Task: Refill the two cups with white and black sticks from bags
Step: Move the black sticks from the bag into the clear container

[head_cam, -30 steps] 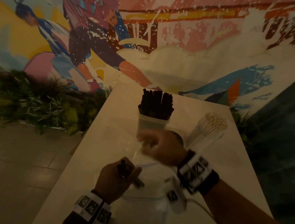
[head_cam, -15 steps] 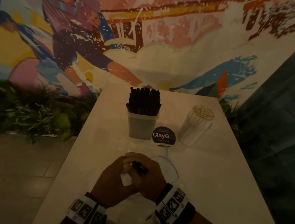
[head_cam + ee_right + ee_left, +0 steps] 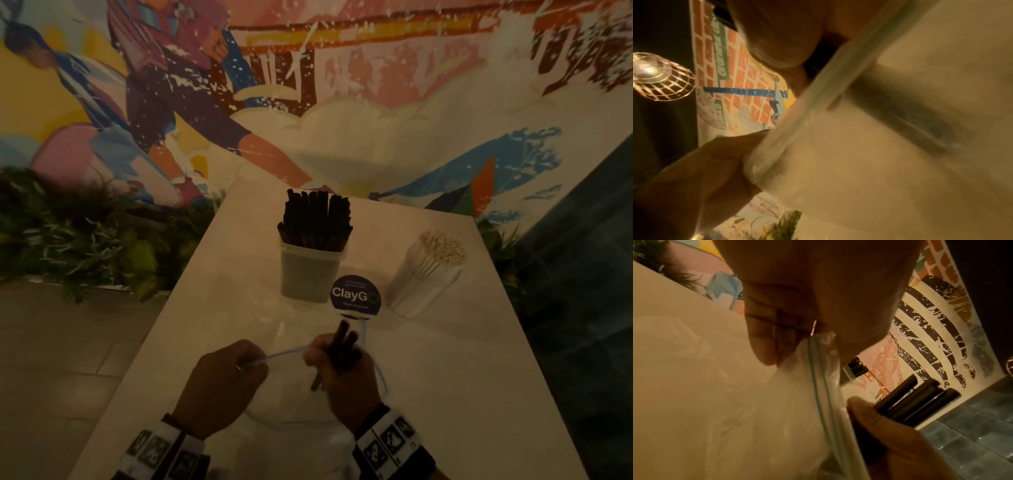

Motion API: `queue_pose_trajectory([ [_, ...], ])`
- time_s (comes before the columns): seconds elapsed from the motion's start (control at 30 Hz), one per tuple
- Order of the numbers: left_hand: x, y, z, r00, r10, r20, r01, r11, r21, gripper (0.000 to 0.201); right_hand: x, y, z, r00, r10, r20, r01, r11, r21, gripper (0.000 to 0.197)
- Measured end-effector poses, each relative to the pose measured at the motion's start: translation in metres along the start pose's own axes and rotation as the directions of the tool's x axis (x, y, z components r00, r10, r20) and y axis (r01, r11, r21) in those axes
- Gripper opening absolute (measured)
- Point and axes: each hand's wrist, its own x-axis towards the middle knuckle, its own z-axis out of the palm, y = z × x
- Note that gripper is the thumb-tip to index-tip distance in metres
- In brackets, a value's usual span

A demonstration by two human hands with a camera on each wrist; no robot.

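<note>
A clear zip bag [image 3: 291,404] lies on the white table [image 3: 462,377] between my hands. My left hand [image 3: 251,365] pinches its zip rim [image 3: 813,353]. My right hand [image 3: 337,356] grips a few black sticks [image 3: 342,342] over the bag's mouth; their tips show in the left wrist view as black sticks [image 3: 916,400]. One dark stick [image 3: 900,113] shows blurred through the plastic. Behind stand a grey cup [image 3: 310,274] packed with black sticks [image 3: 317,219] and a leaning cup of white sticks [image 3: 428,274].
A round dark "ClayG" sign [image 3: 355,295] stands between the two cups, just beyond my right hand. The table is narrow, with plants [image 3: 85,240] off its left edge and a painted wall [image 3: 376,102] behind. Dark tiled floor lies to the right.
The black sticks passed from my left hand to my right hand when the hands met. The hands have since parted, and my left hand now pinches the bag's rim.
</note>
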Motion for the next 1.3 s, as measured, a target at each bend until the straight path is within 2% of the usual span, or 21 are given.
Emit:
queue_pose_trajectory([
  [0.1,0.006,0.013,-0.006,0.999,-0.021,-0.038,0.02,1.0,-0.022,0.014,0.007,-0.049,-0.012,0.977,-0.141,-0.163,0.175,0.96,0.22,0.01],
  [0.2,0.017,0.027,-0.014,0.999,-0.013,-0.052,0.009,0.998,-0.068,0.017,0.013,-0.092,-0.03,0.927,-0.279,-0.251,0.332,0.922,0.2,0.007],
  [0.27,0.025,0.034,-0.018,1.0,-0.009,-0.022,0.006,0.994,-0.113,0.02,0.014,-0.111,-0.04,0.939,-0.273,-0.209,0.309,0.937,0.162,0.006],
  [0.33,0.033,0.041,-0.02,1.0,-0.024,-0.004,0.023,0.98,-0.198,0.028,0.01,-0.121,-0.047,0.961,-0.272,0.046,0.269,0.961,0.058,0.007],
  [0.37,0.035,0.047,-0.021,0.999,-0.043,-0.017,0.037,0.966,-0.254,0.036,0.007,-0.123,-0.046,0.936,-0.264,0.235,0.292,0.952,-0.095,0.021],
  [0.43,0.039,0.061,-0.024,0.991,-0.13,-0.028,0.107,0.903,-0.417,0.052,0.002,-0.112,-0.039,0.839,-0.144,0.524,0.396,0.823,-0.408,0.055],
  [0.5,0.042,0.075,-0.029,0.961,-0.259,0.099,0.268,0.771,-0.578,0.063,-0.001,-0.093,-0.032,0.808,0.004,0.589,0.456,0.629,-0.629,0.049],
  [0.53,0.041,0.081,-0.033,0.942,-0.278,0.187,0.331,0.684,-0.65,0.063,-0.003,-0.088,-0.029,0.826,0.034,0.562,0.448,0.566,-0.693,0.04],
  [0.57,0.041,0.084,-0.037,0.939,-0.258,0.229,0.342,0.611,-0.714,0.062,-0.002,-0.081,-0.03,0.862,0.017,0.506,0.409,0.567,-0.715,0.031],
  [0.6,0.041,0.083,-0.039,0.951,-0.223,0.214,0.304,0.561,-0.77,0.064,-0.003,-0.079,-0.033,0.91,-0.028,0.414,0.334,0.641,-0.691,0.026],
  [0.63,0.04,0.077,-0.041,0.973,-0.176,0.149,0.226,0.593,-0.773,0.071,-0.002,-0.079,-0.037,0.957,-0.045,0.285,0.219,0.757,-0.616,0.027],
  [0.7,0.04,0.059,-0.043,0.994,-0.057,0.091,0.099,0.819,-0.565,0.1,0.001,-0.085,-0.048,1.0,0.006,0.031,0.004,0.945,-0.328,0.033],
  [0.73,0.039,0.05,-0.043,0.99,-0.015,0.142,0.074,0.904,-0.42,0.112,0.003,-0.091,-0.053,0.998,0.048,-0.036,-0.054,0.981,-0.184,0.033],
  [0.8,0.037,0.039,-0.039,0.953,0.007,0.302,0.082,0.956,-0.281,0.117,0.006,-0.103,-0.06,0.993,0.106,-0.061,-0.104,0.994,0.039,0.031],
  [0.9,0.032,0.038,-0.031,0.917,-0.024,0.399,0.198,0.895,-0.401,0.093,0.008,-0.114,-0.066,0.987,0.161,-0.024,-0.149,0.954,0.262,0.015],
  [0.97,0.027,0.042,-0.024,0.896,-0.089,0.436,0.36,0.721,-0.593,0.093,0.008,-0.115,-0.068,0.982,0.19,0.008,-0.182,0.925,0.333,0.013],
  [1.03,0.026,0.048,-0.019,0.861,-0.17,0.48,0.483,0.573,-0.663,0.093,0.005,-0.109,-0.068,0.972,0.231,0.037,-0.231,0.924,0.306,0.018],
  [1.07,0.027,0.049,-0.016,0.871,-0.204,0.446,0.48,0.547,-0.686,0.085,0.004,-0.106,-0.068,0.966,0.256,0.046,-0.259,0.926,0.274,0.02],
  [1.17,0.033,0.051,-0.015,0.922,-0.306,0.235,0.373,0.546,-0.751,0.029,0.005,-0.098,-0.078,0.956,0.294,-0.006,-0.289,0.943,0.167,0.02],
  [1.2,0.036,0.047,-0.015,0.924,-0.336,0.184,0.353,0.557,-0.752,0.021,0.008,-0.095,-0.085,0.951,0.3,-0.073,-0.287,0.946,0.152,0.015],
  [1.3,0.043,0.024,-0.013,0.911,-0.381,0.161,0.365,0.557,-0.746,0.028,0.015,-0.076,-0.103,0.912,0.328,-0.246,-0.287,0.939,0.188,0.006],
])
